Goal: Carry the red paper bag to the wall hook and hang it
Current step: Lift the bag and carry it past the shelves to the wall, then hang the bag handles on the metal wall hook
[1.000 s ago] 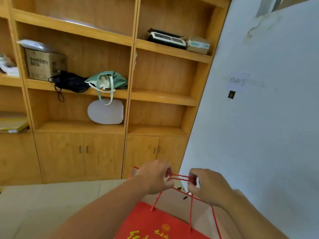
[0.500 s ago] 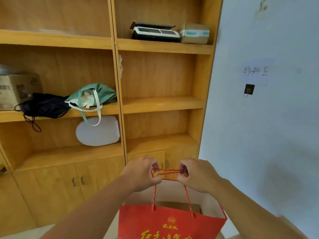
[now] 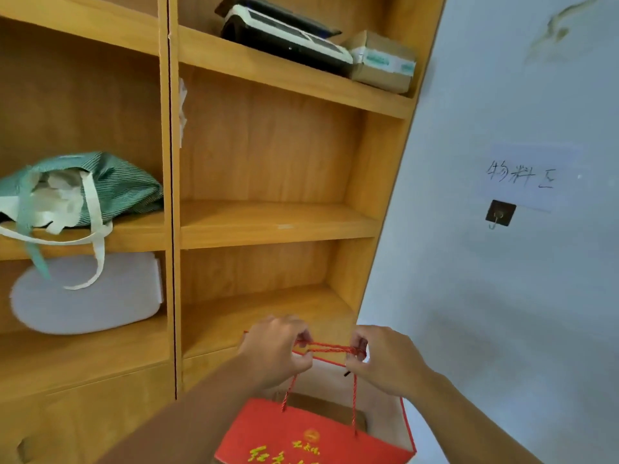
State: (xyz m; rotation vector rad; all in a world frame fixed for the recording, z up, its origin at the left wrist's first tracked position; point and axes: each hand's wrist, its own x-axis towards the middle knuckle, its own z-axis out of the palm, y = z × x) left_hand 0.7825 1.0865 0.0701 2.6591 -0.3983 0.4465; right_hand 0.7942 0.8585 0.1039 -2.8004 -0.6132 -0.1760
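Note:
The red paper bag (image 3: 311, 440) with gold lettering hangs at the bottom centre, its mouth open. Its red rope handles (image 3: 330, 350) are stretched level between my two hands. My left hand (image 3: 276, 348) pinches the handles at their left end and my right hand (image 3: 385, 358) pinches them at the right end. The wall hook (image 3: 500, 214), a small dark square plate with a metal hook, sits on the pale wall up and to the right, just under a handwritten paper label (image 3: 521, 177). The bag is well below and left of the hook.
A wooden shelf unit (image 3: 274, 226) fills the left and centre, right against the wall. On it lie a green striped cloth bag (image 3: 100, 189), a white oval lid (image 3: 90, 296), a black-and-white device (image 3: 284, 31) and a cardboard box (image 3: 382, 61).
The view has closed in on the shelf and wall, and the hook now appears larger and nearer. Both hands keep their grip on the handles, with the bag raised slightly.

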